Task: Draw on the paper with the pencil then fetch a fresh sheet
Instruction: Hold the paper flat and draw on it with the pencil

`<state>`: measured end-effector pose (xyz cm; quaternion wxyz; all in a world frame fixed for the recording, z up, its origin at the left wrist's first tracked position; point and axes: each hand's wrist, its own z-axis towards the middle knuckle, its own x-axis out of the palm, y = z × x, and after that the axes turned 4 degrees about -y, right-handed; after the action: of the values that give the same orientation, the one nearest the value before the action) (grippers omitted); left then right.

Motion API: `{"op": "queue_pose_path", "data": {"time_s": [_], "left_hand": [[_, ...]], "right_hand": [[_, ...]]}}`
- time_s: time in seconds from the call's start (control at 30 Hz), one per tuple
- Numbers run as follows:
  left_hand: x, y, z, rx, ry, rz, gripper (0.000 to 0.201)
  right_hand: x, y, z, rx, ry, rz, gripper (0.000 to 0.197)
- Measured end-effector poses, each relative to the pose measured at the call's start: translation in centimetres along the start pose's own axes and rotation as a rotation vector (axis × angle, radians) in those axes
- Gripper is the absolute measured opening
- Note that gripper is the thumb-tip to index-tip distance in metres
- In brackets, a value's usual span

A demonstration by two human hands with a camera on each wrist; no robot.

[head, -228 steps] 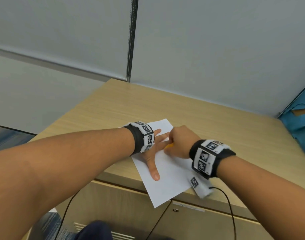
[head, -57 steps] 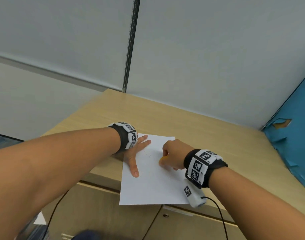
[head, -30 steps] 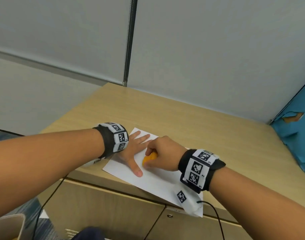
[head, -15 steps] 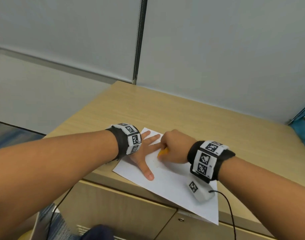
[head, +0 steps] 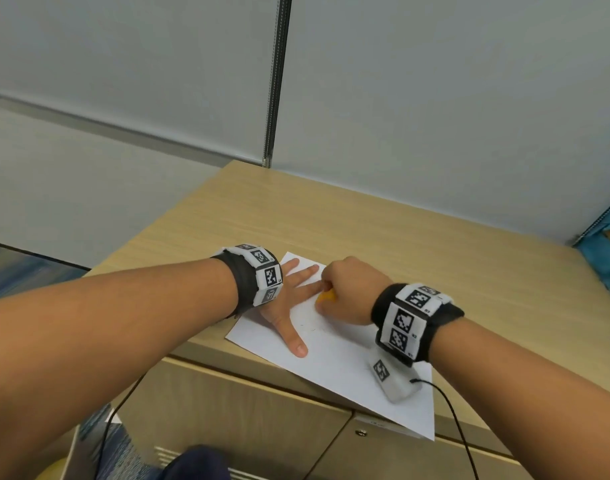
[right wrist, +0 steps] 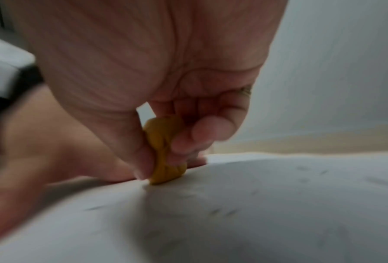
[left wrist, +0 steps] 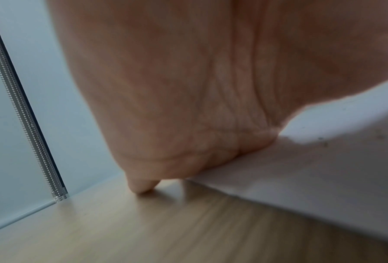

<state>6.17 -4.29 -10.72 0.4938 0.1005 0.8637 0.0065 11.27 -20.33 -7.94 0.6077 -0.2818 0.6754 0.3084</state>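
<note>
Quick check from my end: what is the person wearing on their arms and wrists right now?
Both forearms are bare, with no sleeves. Each wrist carries a black band ringed with white blocks printed with black square tag markers: the left wristband and the right wristband. A white camera module with its own marker hangs under the right wrist, trailing a thin black cable.

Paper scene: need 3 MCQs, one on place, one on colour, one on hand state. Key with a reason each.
1. Where does the paper lie?
A. wholly on the desk
B. on the desk, its near corner past the front edge
C. on the floor

2. What colour is the object pinched by the right hand?
A. yellow-orange
B. green
C. black

3. How is the left hand placed?
A. in a fist above the sheet
B. gripping the sheet's edge
C. flat, fingers spread, on the sheet

Key: 1 B, the corner overhangs the desk above the cabinet doors; 2 A, the right wrist view shows it between thumb and fingers; 3 C, the head view shows straight fingers pressing the sheet.
</note>
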Motion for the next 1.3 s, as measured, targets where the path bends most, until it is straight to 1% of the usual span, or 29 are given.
{"op": "queue_pose_path", "data": {"time_s": [0.07,0.13,0.27,0.33,0.4,0.43,0.47,0.5,0.6,0.67,0.77,0.9,1.0,1.07,1.13,1.23,1.3], "left_hand": [[0.0,0.0,0.0,-0.004,0.003,0.008,0.133],[0.1,0.0,0.0,-0.006,0.001,0.009,0.133],[-0.1,-0.1,-0.2,0.0,-0.001,-0.011,0.135],[-0.1,-0.2,-0.1,-0.003,0.015,0.006,0.134],[-0.1,-0.1,0.0,-0.012,0.03,0.022,0.134],[-0.1,0.0,0.1,-0.013,0.029,0.021,0.135],[0.0,0.0,0.1,-0.01,0.025,0.017,0.135],[0.1,0.0,0.1,-0.006,0.021,0.01,0.136],[0.1,0.0,0.1,-0.009,0.011,-0.005,0.139],[0.1,-0.1,0.1,-0.009,0.013,-0.001,0.139],[-0.2,0.0,-0.1,-0.013,0.017,0.017,0.137],[0.2,0.1,-0.3,-0.017,-0.008,-0.02,0.139],[0.3,-0.2,-0.6,-0.046,-0.026,-0.042,0.139],[0.5,-1.0,-1.1,-0.092,-0.033,-0.071,0.141],[0.9,-2.3,-1.7,-0.169,-0.042,-0.109,0.141],[0.9,-4.4,-3.0,-0.265,-0.048,-0.083,0.13],[0.0,-5.2,-4.6,-0.241,-0.038,-0.017,0.12]], "right_hand": [[0.5,0.9,-1.2,-0.079,0.062,0.044,0.025],[0.2,0.5,-1.4,-0.081,0.092,0.053,0.029],[-0.8,-0.1,0.1,0.019,0.0,-0.066,0.021],[-0.5,1.1,-0.2,-0.039,0.023,-0.02,0.023],[0.1,2.5,-1.5,-0.118,0.105,0.046,0.013],[0.2,2.5,-1.8,-0.128,0.128,0.071,0.019],[0.1,2.1,-1.6,-0.109,0.121,0.085,0.025],[-0.1,1.3,-1.1,-0.06,0.09,0.073,0.027],[-0.9,-0.4,0.4,0.08,-0.011,-0.02,0.027],[-0.8,0.1,0.4,0.061,-0.002,-0.019,0.024],[-0.4,1.1,-0.9,-0.011,0.071,-0.001,0.024],[-0.7,-0.3,-2.8,0.076,0.065,0.007,0.028],[-0.6,-1.7,-4.4,0.155,0.118,0.028,0.027],[-0.6,-2.4,-5.4,0.195,0.133,0.023,0.026],[-0.6,-2.9,-5.8,0.23,0.098,0.018,0.027],[-0.7,-3.2,-5.6,0.256,0.067,0.041,0.025],[-0.9,-3.2,-5.1,0.239,0.069,0.039,0.026]]}}
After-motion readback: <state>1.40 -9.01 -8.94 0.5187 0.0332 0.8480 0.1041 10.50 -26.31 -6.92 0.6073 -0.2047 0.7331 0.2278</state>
